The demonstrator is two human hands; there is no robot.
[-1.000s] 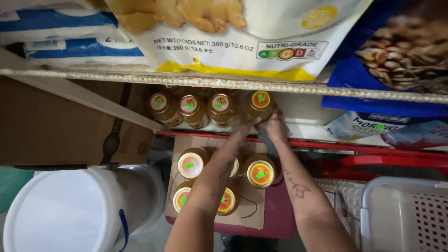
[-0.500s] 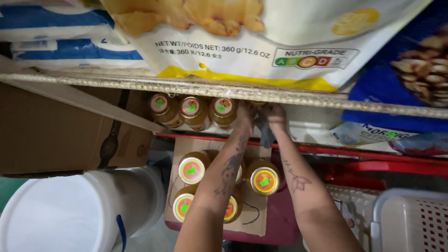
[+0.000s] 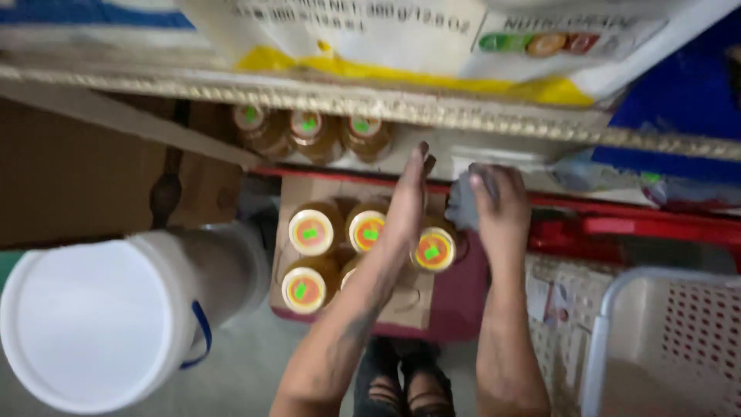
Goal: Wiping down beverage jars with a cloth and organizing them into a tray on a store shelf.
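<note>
Three amber jars with orange lids and green stickers (image 3: pixel 309 125) stand in a row on the lower shelf. Just below them a cardboard tray (image 3: pixel 401 305) holds several more of the same jars (image 3: pixel 311 232). My left hand (image 3: pixel 407 202) is stretched flat over the tray, fingers straight and together, holding nothing; its fingertips reach the shelf edge to the right of the row. My right hand (image 3: pixel 502 202) is beside it, closed on a crumpled grey cloth (image 3: pixel 461 205). One tray jar (image 3: pixel 434 249) sits between my forearms.
A white lidded bucket with a blue handle (image 3: pixel 85 324) stands at lower left, a brown cardboard box (image 3: pixel 77 177) behind it. A white perforated basket (image 3: pixel 671 340) is at lower right. Big food bags (image 3: pixel 386 38) lie on the upper shelf. A red ledge (image 3: pixel 617 225) runs at right.
Both hands have drawn back and down from the row of jars on the shelf. The view has moved closer, and only three shelf jars show now instead of several.
</note>
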